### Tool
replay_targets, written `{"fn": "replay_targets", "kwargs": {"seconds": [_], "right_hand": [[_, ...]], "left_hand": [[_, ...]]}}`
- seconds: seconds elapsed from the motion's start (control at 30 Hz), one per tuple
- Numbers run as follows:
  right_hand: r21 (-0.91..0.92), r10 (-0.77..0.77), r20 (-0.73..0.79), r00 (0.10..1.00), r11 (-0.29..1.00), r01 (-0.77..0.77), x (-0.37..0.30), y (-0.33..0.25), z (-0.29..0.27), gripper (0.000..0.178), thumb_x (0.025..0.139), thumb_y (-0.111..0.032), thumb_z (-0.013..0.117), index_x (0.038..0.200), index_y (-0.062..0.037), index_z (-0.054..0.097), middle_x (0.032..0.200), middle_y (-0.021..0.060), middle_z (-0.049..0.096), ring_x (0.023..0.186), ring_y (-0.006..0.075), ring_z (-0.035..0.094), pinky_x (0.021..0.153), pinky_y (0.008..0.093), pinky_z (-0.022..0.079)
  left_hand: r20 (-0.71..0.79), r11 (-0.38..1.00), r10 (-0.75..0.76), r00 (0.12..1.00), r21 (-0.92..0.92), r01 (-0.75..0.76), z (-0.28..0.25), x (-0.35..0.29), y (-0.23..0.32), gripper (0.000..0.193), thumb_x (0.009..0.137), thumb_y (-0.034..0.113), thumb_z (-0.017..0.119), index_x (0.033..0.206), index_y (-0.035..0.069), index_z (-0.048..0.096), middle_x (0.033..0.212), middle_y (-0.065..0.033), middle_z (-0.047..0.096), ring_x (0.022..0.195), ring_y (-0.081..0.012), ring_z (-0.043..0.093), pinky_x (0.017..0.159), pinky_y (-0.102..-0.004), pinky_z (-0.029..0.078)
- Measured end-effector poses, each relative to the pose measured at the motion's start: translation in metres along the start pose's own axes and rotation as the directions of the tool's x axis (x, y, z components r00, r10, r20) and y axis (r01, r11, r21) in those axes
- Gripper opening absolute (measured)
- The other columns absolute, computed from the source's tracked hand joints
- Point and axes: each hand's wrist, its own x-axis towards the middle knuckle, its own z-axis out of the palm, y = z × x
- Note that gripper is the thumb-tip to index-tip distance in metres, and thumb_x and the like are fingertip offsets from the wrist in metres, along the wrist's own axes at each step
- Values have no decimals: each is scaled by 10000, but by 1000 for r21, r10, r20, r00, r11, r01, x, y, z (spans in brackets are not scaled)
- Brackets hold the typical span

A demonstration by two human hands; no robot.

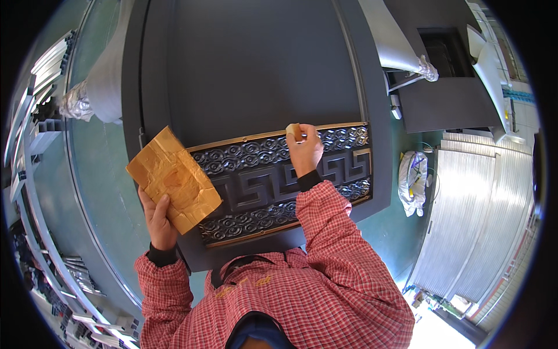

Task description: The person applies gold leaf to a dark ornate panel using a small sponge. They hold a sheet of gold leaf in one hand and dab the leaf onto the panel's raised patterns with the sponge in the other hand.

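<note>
A dark grey door panel [250, 75] lies flat before me, with an ornate band [261, 174] of scroll and key patterns framed by a gold edge. My left hand [158, 220] holds a crumpled brown, tape-covered piece of cardboard [173, 179] over the panel's left edge. My right hand [303, 152] pinches a small tan pad [293, 131] against the gold strip at the top of the ornate band. Both sleeves are red plaid.
Wrapped grey metal pieces lie at the upper left [96, 93] and upper right [401, 49]. Another dark panel [447, 99] sits at the right. A white bag [412, 180] lies on the green floor. Corrugated metal sheets [482, 215] stand at the right, metal profiles [35, 116] at the left.
</note>
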Motion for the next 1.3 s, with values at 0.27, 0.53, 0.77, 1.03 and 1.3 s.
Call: {"fn": "replay_targets", "kwargs": {"seconds": [0.27,0.53,0.77,1.03,1.3], "right_hand": [[120,-48,192,980,992,25,-49,-88,41,299,706,-119,724,957,-63,572,878,109,647,791,292,641,687,384,506],[207,-94,158,983,976,60,-57,-108,36,283,718,-69,713,975,-70,595,894,90,626,818,274,620,720,379,502],[42,-293,139,946,956,290,-52,-103,45,277,692,-52,695,951,-89,603,909,93,630,835,291,615,715,408,499],[203,-378,175,909,917,343,-60,-136,64,278,692,-46,695,953,-101,614,923,91,630,881,299,602,752,409,485],[59,-261,153,953,965,255,-34,-93,10,286,702,-41,701,980,-78,645,964,100,653,881,290,626,779,374,498]], "left_hand": [[-4,1000,4,1000,-23,-4,-16,-10,11,613,938,-10,428,1476,105,158,1377,-112,404,1216,-214,482,1005,-346,438],[-3,998,47,999,-37,-47,-39,-21,23,606,933,-19,422,1469,103,167,1377,-118,409,1220,-225,484,1007,-355,440],[-3,997,41,999,-68,-42,-45,-30,25,593,930,-26,417,1458,101,178,1364,-123,417,1215,-229,492,994,-357,456],[-21,996,42,999,-83,-44,-51,-40,26,593,917,-43,401,1447,103,178,1349,-128,424,1211,-240,496,981,-368,468],[-21,992,34,999,-122,-36,-53,-56,20,596,908,-53,407,1437,94,175,1335,-137,435,1208,-242,495,990,-366,454]]}}
